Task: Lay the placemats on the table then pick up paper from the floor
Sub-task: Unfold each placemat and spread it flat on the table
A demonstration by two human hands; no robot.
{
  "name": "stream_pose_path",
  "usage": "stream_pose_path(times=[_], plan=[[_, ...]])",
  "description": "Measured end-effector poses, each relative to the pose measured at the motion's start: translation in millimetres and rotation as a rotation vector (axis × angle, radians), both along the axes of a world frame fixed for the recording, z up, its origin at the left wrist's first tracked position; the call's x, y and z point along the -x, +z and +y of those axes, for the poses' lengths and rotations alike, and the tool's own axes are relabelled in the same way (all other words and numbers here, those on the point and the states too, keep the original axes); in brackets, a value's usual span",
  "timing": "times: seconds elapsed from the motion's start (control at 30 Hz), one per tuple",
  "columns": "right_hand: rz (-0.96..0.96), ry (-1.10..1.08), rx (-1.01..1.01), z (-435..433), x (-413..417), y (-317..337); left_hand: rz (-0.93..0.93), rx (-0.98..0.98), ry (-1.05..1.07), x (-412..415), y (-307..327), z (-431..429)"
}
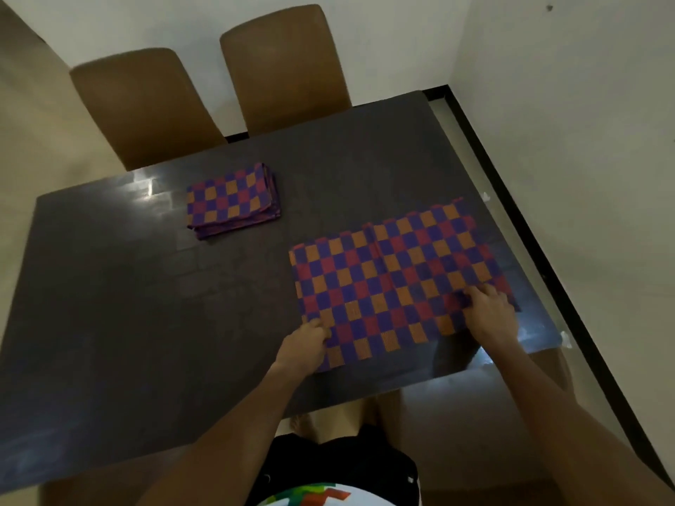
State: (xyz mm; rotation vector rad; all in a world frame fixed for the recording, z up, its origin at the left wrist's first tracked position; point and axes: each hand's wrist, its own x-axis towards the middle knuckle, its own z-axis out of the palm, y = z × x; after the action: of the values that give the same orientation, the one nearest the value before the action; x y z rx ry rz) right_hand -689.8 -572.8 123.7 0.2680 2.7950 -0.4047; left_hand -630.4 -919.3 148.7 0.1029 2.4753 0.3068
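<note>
At the near right corner of the dark table (pixel 146 323), one checkered placemat (pixel 398 279) lies unfolded and flat, a crease running down its middle. Left hand (pixel 307 346) pinches the mat's near left corner, fingers curled onto the cloth; right hand (pixel 491 315) presses on the near right part, fingers bent over the fabric — grasping or just pushing, cannot tell.

Risks, as I judge them: the mat sits close to the table's right and near edges, so a tug while straightening could drag a corner over the edge. The glossy top looks slick, so the cloth may slide or skew rather than smooth out. The crease may spring up and leave it not flat.

Counts: one placemat laid. One folded stack (pixel 232 200) of matching mats, well apart toward the far side — several layers, exact number unclear. Two brown chairs (pixel 204 89) at the far side. Two hands. Paper on the floor — none clearly identifiable; that step not yet started.
</note>
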Motion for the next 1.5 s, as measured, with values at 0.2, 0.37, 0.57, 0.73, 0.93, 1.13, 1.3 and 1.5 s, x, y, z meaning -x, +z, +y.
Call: stream_pose_path(times=[0.2,0.37,0.57,0.73,0.93,1.13,1.3,1.5], plan=[[0.11,0.222,0.051,-104.0,46.8,17.0,0.187,-0.001,0.151,38.6,21.7,-54.1],[0.084,0.409,0.16,-196.9,105.8,36.1,0.236,0.035,0.201,84.4,43.8,-111.6],[-0.035,0.461,0.244,-306.4,179.4,52.2,0.305,0.028,0.261,151.8,55.6,-190.3],[-0.129,0.421,0.302,-381.0,248.3,36.8,0.308,0.03,0.294,203.5,39.0,-250.5],[-0.162,0.258,0.334,-440.1,321.9,22.5,0.241,0.08,0.35,228.0,-1.7,-295.8],[-0.302,0.246,0.366,-483.8,347.7,4.1,0.263,0.206,0.52,215.0,-29.5,-326.5],[-0.082,0.423,0.117,-518.8,334.3,10.9,0.287,0.236,0.55,215.8,-23.0,-341.7],[0.221,0.632,0.057,-524.5,315.4,32.1,0.297,0.166,0.521,226.1,-11.8,-329.9]])
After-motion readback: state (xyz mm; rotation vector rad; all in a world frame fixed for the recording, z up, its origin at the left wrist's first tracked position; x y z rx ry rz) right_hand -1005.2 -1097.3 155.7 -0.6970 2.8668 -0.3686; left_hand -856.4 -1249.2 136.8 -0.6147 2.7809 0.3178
